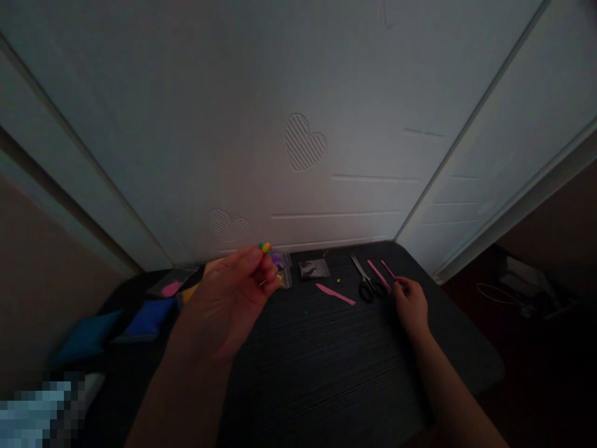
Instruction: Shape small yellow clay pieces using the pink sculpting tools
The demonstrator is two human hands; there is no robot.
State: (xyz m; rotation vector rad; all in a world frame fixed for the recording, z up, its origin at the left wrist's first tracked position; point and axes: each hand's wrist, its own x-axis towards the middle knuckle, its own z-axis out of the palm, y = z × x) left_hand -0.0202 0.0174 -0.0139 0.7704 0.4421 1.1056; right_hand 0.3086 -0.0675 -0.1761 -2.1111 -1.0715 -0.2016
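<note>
Raised above the table, my left hand (228, 298) pinches a small yellow and green piece (265, 247), perhaps modelling clay, between thumb and fingertips. My right hand (411, 305) is low at the table's right side, its fingers closed on a thin pink stick tool (388, 270). Just left of that lie a second pink tool (378, 275) and scissors (365, 280) with black handles, their blades pointing to the wall. A pink plastic knife (334, 294) rests between my hands. Near it is a tiny yellow bit (338, 280).
Behind the dark table (317, 373) stands a white panel (233, 137) with heart patterns. Bags lie along the back and left: dark grey (314, 269), purple (278, 260), blue (150, 318), teal (86, 336), and a clear one with a pink piece (171, 288).
</note>
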